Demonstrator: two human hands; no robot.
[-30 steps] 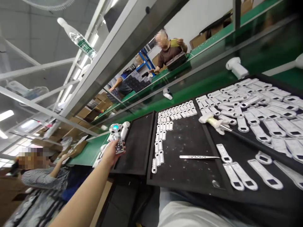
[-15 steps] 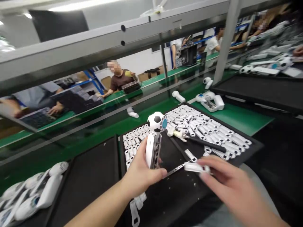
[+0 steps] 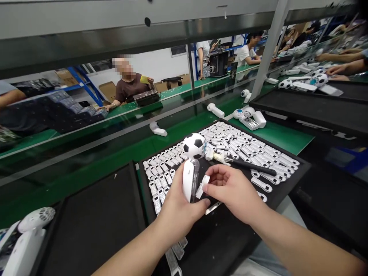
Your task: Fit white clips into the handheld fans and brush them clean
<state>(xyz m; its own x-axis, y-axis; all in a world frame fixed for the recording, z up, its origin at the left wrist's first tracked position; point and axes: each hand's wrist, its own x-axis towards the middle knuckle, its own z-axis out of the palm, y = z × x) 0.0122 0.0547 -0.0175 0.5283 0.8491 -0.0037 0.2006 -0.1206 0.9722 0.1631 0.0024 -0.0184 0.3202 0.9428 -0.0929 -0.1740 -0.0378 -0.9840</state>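
My left hand [image 3: 179, 205] is closed around the white handle of a handheld fan [image 3: 188, 180], held upright. Its round head has a black-and-white football pattern, and the handle's right side is open, with inner parts partly showing. Between the thumb and fingers of my right hand [image 3: 230, 188] is a small white plastic cover [image 3: 203, 186], tilted close beside that open side. Whether the two touch, I cannot tell. Below and behind both hands lies a black tray [image 3: 299, 168] with rows of similar white covers [image 3: 244, 147]. A black-shafted screwdriver-like tool [image 3: 253, 166] rests among them.
Further white fan parts [image 3: 250, 117] lie on the green bench, with a white fan piece [image 3: 158, 129] near the middle. At left are a black tray [image 3: 97, 214] and a white fan [image 3: 31, 237]. A grey beam [image 3: 86, 34] crosses above. Co-workers sit beyond and at right.
My right hand has moved left and up with the white cover, bringing it beside the fan's open handle. The left hand still holds the fan. The whole view has shifted.
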